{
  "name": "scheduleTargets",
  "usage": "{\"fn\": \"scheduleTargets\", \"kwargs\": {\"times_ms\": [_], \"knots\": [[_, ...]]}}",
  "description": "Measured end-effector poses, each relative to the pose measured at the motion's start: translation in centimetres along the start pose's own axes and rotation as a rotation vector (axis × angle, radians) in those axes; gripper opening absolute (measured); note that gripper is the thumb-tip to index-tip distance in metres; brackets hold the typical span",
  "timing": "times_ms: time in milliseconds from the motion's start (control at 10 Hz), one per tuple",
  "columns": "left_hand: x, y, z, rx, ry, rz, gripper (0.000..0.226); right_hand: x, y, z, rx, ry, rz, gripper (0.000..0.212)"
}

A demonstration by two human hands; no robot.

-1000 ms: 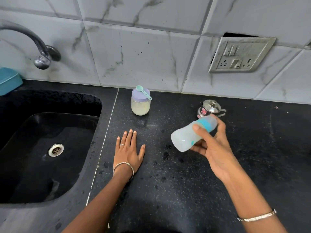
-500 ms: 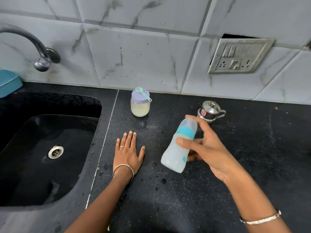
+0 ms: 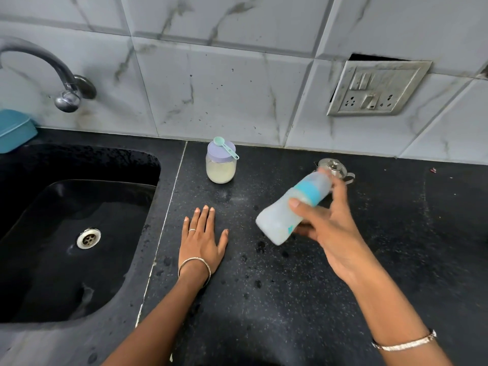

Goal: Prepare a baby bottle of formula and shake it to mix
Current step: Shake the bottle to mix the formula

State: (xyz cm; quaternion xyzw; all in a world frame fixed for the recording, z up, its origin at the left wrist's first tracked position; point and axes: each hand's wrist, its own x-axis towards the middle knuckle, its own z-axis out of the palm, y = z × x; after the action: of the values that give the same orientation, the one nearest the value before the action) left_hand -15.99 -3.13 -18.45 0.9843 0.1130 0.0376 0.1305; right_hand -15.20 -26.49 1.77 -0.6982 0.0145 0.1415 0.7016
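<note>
- Baby bottle (image 3: 287, 210): held clear of the desk (image 3: 264, 299), right of centre. Tilted, base toward the near left, blue collar (image 3: 310, 192) and cap toward the far right. Outline blurred; contents pale and cloudy.
- Right hand (image 3: 327, 228): grasping the bottle round its body, thumb across the near face, fingers behind.
- Left hand (image 3: 202, 241): released, flat on the desk, fingers straight and pointing far, holding nothing. Left of the bottle and apart from it.
- Formula jar (image 3: 220, 170): far side of the desk by the tiled wall, lilac lid on, green scoop (image 3: 224, 147) laid across the lid.
- Steel pot (image 3: 334, 166): just beyond the bottle's cap end, partly hidden by it.
- Sink (image 3: 79, 167): at left, with tap (image 3: 66, 96) above its far edge.
- Stage, as judged: mixing by shaking, with filling and capping apparently complete.
- Hazard, collision: cap end close to the steel pot, so a wide swing toward the far right is likely to knock it over.
- Hazard, leakage: spray at the collar if loosely screwed. Tightness not discernible here.
- Hazard, slip: dark droplet-like spots on the desk beneath the bottle. With wet fingers, possible loss of grasp and a fall onto the hard desk.
- Hazard, poor mix: clumps left if stopped early. Not checkable through the blur.
</note>
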Motion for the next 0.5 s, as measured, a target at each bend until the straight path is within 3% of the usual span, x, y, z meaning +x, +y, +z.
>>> {"fn": "scheduleTargets", "kwargs": {"times_ms": [100,200,300,400,500], "knots": [[0.0,-0.1,0.0,0.017,-0.01,0.002,0.082,-0.8,-0.2,0.1,-0.18,-0.209,0.099,0.083],[0.1,0.0,0.0,0.008,-0.001,0.001,0.081,-0.3,0.4,0.2,-0.016,-0.029,0.034,0.077],[0.0,0.0,0.0,0.006,0.002,0.0,0.081,-0.1,0.9,0.2,0.041,0.027,0.003,0.076],[0.0,0.0,0.0,0.002,-0.004,0.0,0.081,-0.8,0.4,-0.2,-0.12,-0.131,0.117,0.087],[0.1,0.0,0.1,0.005,0.0,0.002,0.081,-0.2,0.5,-1.0,-0.039,0.023,0.069,0.082]]}}
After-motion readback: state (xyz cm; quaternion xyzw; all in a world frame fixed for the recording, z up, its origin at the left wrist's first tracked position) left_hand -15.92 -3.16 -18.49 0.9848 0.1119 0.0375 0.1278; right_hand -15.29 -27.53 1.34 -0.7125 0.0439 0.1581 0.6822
